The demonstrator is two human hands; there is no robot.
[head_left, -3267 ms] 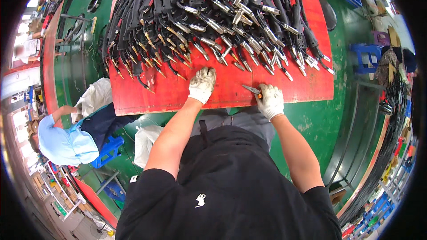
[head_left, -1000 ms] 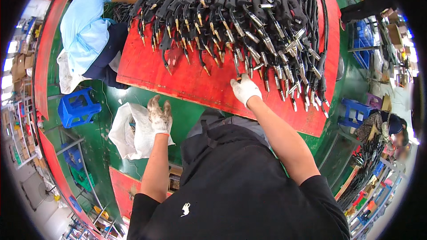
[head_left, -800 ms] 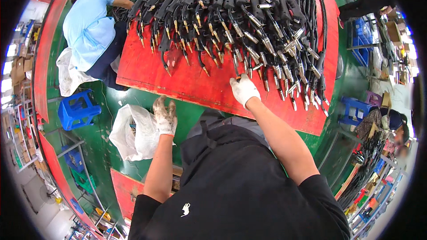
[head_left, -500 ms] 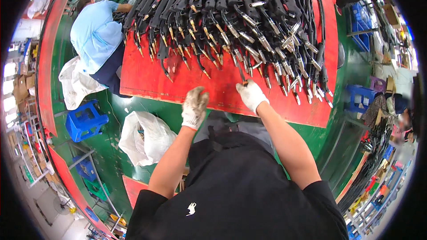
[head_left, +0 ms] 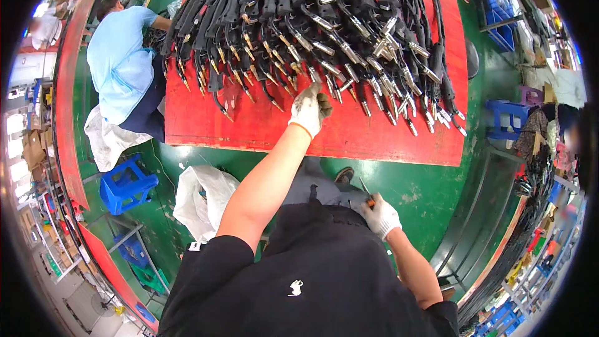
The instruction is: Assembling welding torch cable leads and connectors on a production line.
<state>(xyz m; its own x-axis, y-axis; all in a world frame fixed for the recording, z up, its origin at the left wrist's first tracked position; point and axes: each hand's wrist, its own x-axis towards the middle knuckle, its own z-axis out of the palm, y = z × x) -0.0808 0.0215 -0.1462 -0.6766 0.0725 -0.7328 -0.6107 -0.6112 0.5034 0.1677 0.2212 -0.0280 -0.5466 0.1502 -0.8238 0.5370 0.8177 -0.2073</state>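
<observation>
Many black welding torches lie bunched on a red tabletop, their brass and silver tips pointing toward me. My left hand, in a soiled white glove, reaches over the table's near edge with its fingers curled at the silver nozzle of one torch. Down at my right thigh, my gloved right hand is closed around a screwdriver with an orange and dark handle. Its thin metal shaft points up and to the left, clear of the table.
A person in a light blue shirt crouches at the table's left side. White sacks and a blue stool stand on the green floor to the left. On the right are another blue stool and a rack of black cables.
My right hand has drawn back from the torches to my thigh with the screwdriver. My left hand has moved forward and right to the torch tips.
</observation>
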